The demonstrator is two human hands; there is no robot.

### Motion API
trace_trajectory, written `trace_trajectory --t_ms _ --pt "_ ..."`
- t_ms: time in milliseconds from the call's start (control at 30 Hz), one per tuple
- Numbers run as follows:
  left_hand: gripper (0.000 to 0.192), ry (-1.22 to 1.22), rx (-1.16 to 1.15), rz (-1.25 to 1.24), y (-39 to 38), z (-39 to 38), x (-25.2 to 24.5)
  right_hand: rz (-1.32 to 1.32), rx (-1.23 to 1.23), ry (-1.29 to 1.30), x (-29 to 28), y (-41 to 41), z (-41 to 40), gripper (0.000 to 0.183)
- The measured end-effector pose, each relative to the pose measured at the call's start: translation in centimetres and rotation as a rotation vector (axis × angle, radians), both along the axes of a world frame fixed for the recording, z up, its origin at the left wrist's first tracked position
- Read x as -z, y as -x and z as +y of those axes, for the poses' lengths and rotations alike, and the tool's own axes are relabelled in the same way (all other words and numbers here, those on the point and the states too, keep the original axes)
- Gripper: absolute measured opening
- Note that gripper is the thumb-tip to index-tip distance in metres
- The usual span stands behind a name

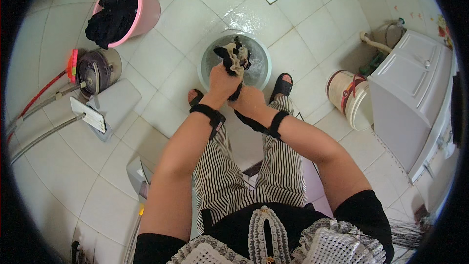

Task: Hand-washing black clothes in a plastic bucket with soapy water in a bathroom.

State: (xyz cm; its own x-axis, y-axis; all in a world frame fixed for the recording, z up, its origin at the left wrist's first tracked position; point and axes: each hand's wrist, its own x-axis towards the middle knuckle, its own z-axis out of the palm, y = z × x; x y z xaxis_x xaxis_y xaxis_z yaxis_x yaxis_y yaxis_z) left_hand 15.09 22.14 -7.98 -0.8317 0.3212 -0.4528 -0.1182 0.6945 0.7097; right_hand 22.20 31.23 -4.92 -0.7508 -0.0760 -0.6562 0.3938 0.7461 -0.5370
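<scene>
Both of my hands grip one bunched black and cream cloth (pixel 236 57) over a round, pale basin (pixel 269 66) on the floor. My left hand (pixel 225 82) is closed around its middle, and the crumpled upper part sticks out beyond the fist above the basin. My right hand (pixel 249 101) clenches the lower part, close beside the left one. A dark length of the cloth hangs below the right hand, towards its wrist. Water lies in the basin, its surface rippled and partly hidden by the cloth. Black bands circle both wrists.
A pink bucket (pixel 152 11) holding black clothes stands at the upper left, with mops and a red-handled brush (pixel 71 66) below it. On the right, a cream bucket (pixel 339 90) lies tilted beside a white cabinet (pixel 399 91). The tiled floor shines wet behind the basin.
</scene>
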Motion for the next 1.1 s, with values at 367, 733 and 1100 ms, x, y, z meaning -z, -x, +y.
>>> trace_trajectory --t_ms 367,733,1100 --pt "0.072 0.054 0.032 -0.375 0.0 -1.9 0.6 0.375 0.362 0.402 -0.2 -1.1 0.5 0.071" --pt "0.094 -1.358 -0.455 -1.094 -3.1 -4.1 -3.3 -0.278 0.878 1.183 -8.4 1.0 4.3 0.052" --pt "0.043 -0.871 -0.372 -0.577 3.1 -2.0 -6.5 -0.125 0.617 0.863 -5.7 1.1 2.9 0.045"
